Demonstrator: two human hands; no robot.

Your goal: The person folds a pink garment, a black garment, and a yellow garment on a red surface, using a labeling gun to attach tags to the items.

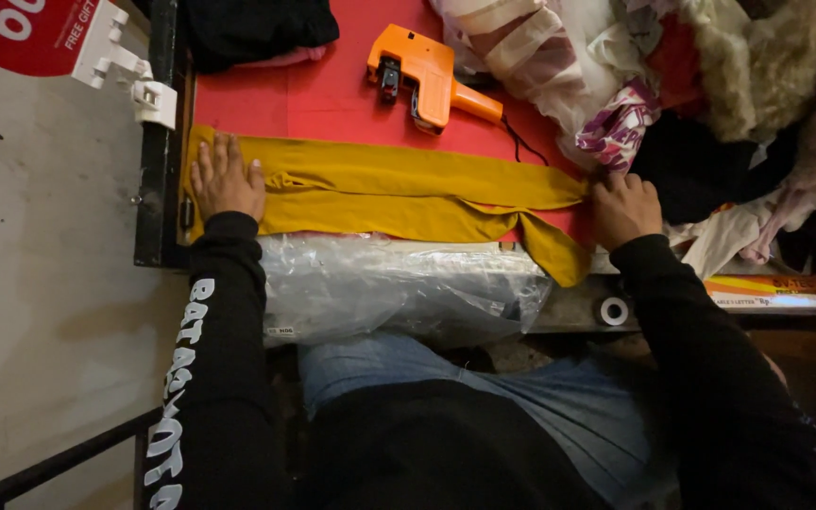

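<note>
Clear plastic bag (pixel 399 288) lies nearest; your left hand (pixel 227 179) presses flat and your right hand (pixel 623 208) curls on mustard cloth (pixel 399 189); keep it taut.

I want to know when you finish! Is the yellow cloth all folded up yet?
Partly. The yellow cloth already lies in a long narrow strip on the red table. The left hand presses one end flat and the right hand holds the other. It is still stretched out, one flap hanging over the edge.

Orange tagging gun (pixel 430 83) on red table (pixel 323 99) (clothes pile (pixel 710 85) beside), clear plastic bag (pixel 399 283)
</note>
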